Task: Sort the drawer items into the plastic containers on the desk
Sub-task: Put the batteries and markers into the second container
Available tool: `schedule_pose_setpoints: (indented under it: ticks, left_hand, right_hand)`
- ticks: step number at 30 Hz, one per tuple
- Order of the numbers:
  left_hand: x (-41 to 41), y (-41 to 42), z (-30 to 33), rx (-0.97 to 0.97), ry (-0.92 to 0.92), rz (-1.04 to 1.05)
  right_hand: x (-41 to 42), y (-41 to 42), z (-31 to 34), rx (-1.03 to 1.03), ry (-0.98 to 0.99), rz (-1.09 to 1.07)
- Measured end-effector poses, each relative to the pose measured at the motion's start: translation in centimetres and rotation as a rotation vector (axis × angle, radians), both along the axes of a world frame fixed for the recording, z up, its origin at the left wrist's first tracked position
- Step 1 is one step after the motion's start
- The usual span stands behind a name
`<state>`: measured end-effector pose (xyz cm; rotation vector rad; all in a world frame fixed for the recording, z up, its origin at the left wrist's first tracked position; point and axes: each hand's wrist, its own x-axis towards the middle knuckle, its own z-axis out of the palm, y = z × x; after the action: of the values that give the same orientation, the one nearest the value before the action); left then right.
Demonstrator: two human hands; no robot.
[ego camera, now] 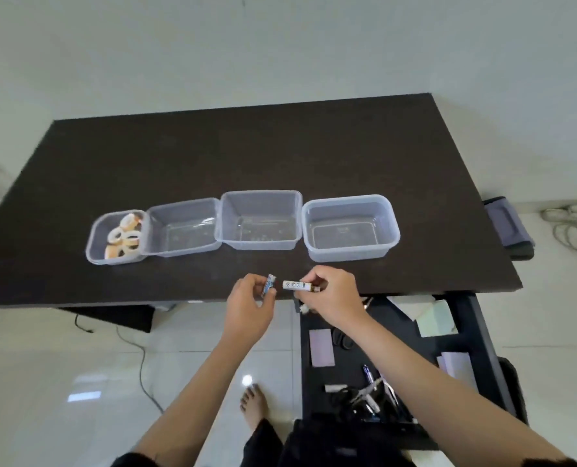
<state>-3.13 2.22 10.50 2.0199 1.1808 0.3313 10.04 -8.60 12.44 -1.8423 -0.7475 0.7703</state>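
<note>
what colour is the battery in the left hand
Blue and white, seen in the head view: the battery pinched by the left hand.

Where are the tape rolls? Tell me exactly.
In the head view, the tape rolls lie inside the leftmost container of the row of four on the desk, beside an empty container.

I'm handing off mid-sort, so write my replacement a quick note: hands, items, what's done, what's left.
Left hand pinches a blue battery; right hand grips a white battery, both over the desk's near edge.
Done: tape rolls sit in the leftmost container.
The other three containers hold nothing.
Left: bin both batteries, then sort the pens, paper pads and the rest from the open drawer.
</note>
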Motion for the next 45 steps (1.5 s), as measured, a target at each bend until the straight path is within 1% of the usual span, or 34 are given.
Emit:
schedule_pose_setpoints:
  ticks: [3, 6, 10, 14, 17, 19, 21, 24, 27, 30, 33, 36, 39, 42, 45]
  left_hand:
    - [-3.0, 6.4, 1.9, 0.062, 0.008, 0.050]
    - [-5.4, 12.3, 2.6, 0.064, 0.052, 0.071]
    - [-5.9, 18.7, 3.6, 0.060, 0.130, 0.034]
    - [-5.0, 22.5, 3.9, 0.043, 0.222, -0.060]
    - [-4.3, 24.0, 3.6, 0.027, 0.277, -0.126]
    - [-4.1, 24.2, 3.5, 0.010, 0.273, -0.144]
    - [-4.3, 24.0, 3.4, 0.001, 0.230, -0.142]
    - [-5.0, 23.0, 3.0, 0.025, 0.130, -0.116]
    - [-5.6, 20.7, 2.4, 0.065, 0.034, -0.066]
    - [-6.3, 17.1, 1.5, 0.141, -0.106, -0.044]
    - [-6.5, 12.7, 0.2, 0.164, -0.172, -0.042]
    - [-5.8, 7.5, -1.3, 0.132, -0.206, -0.071]
    - [-4.3, 1.8, -3.0, 0.054, -0.152, -0.130]
    - [-2.2, -4.3, -4.4, -0.036, -0.103, -0.159]
    - [0.3, -9.8, -5.9, -0.150, -0.046, -0.212]
  right_hand:
    - [-3.1, 6.4, 1.6, 0.023, -0.039, 0.019]
    - [-5.5, 12.7, 2.4, 0.020, -0.144, 0.052]
    - [-6.9, 20.0, 3.3, -0.034, -0.247, 0.043]
    - [-6.8, 24.9, 3.4, -0.153, -0.316, 0.022]
    - [-6.6, 26.8, 2.7, -0.239, -0.376, 0.054]
    - [-6.5, 27.2, 2.3, -0.246, -0.373, 0.084]
    - [-6.4, 27.1, 2.1, -0.228, -0.386, 0.096]
    - [-6.3, 25.7, 1.9, -0.169, -0.376, 0.075]
    - [-6.4, 23.0, 1.7, -0.041, -0.416, 0.074]
    - [-6.3, 19.5, 1.2, 0.099, -0.476, 0.094]
    - [-5.9, 15.1, 0.4, 0.145, -0.520, 0.162]
    - [-5.0, 9.9, -1.2, 0.117, -0.523, 0.243]
    - [-3.1, 4.3, -3.2, 0.034, -0.519, 0.326]
    - [0.1, -2.0, -5.2, -0.124, -0.496, 0.390]
    - [3.5, -8.6, -7.5, -0.281, -0.463, 0.386]
